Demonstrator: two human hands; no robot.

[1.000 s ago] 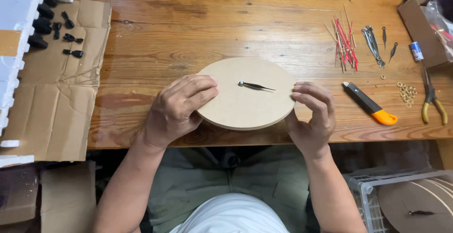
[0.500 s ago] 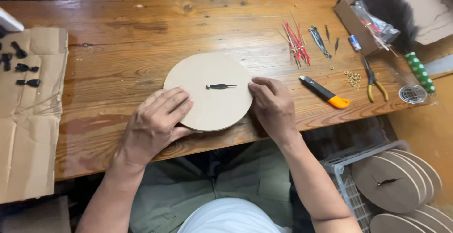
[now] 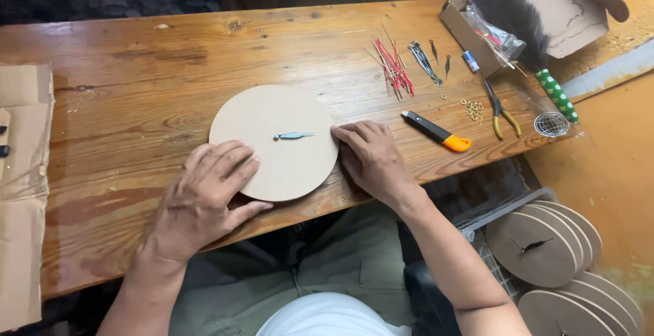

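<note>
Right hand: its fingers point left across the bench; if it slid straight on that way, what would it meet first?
The right hand already touches the round board disc at its right edge. Sliding on leftward over the disc, its fingertips would probably first meet the small metal clock hand at the centre.

hands (image 3: 286,179) flat on round board (image 3: 272,115) — apparently steadying

Your disc (image 3: 272,142) lies on counter (image 3: 136,98) btwn both hands; knife (image 3: 436,130), pliers (image 3: 501,108) to its right, box (image 3: 470,33) behind them.

Left hand (image 3: 204,196), right hand (image 3: 371,159): flat, fingers spread.
</note>
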